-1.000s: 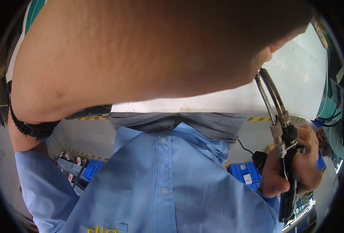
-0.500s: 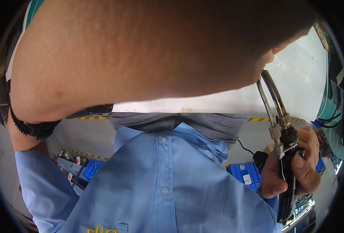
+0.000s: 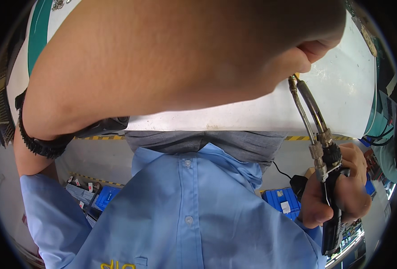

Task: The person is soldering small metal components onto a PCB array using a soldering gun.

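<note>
My right hand (image 3: 351,193) is wrapped around the black grip of a hand tool (image 3: 332,215), probably a soldering gun, with the thumb laid across it. Two thin curved metal tubes (image 3: 312,107) run up from its knurled metal fittings. My left forearm stretches across the upper picture, and my left hand (image 3: 302,58) is right above the tube ends. Its fingers are bent and pressed together. What they hold is hidden, though a small orange-yellow bit shows beneath them, beside the tube ends.
A white worktop (image 3: 342,98) with a green edge lies under my arms. Around it are blue bins (image 3: 282,201) on the floor, a black cable (image 3: 282,169) at the right, and a black object (image 3: 108,124) at the worktop's near edge. A black band (image 3: 43,143) circles my left arm.
My left hand and forearm have shifted to the left, and more of the bent fingers shows. The tool's tubes have swung slightly left; my right hand still grips it.
</note>
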Tool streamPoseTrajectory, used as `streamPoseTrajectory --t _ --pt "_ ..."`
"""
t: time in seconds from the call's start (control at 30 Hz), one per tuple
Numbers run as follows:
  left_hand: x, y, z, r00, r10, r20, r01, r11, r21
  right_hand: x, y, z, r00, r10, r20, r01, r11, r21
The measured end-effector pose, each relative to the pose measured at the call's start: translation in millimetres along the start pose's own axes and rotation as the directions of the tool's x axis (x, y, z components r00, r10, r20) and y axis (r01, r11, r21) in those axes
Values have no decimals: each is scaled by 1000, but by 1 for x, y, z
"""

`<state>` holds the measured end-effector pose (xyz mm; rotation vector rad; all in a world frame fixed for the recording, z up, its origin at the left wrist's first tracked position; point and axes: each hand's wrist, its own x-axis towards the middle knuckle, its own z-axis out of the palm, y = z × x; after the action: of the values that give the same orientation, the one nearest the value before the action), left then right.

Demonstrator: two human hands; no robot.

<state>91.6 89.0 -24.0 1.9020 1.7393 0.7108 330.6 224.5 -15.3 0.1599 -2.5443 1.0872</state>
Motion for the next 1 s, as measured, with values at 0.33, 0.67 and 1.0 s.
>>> streamPoseTrajectory --t 0.33,0.67,1.0 --pt "-13 -2 -8 998 -60 -30 60 998 -1 0 5 4 997 -51 -58 54 997 57" --pt "-15 0 -6 997 -59 -55 60 998 27 -3 6 5 996 -62 -56 65 997 50" --pt "-19 -3 -7 997 -54 -53 56 998 41 -1 -4 -7 994 95 54 -97 995 38"
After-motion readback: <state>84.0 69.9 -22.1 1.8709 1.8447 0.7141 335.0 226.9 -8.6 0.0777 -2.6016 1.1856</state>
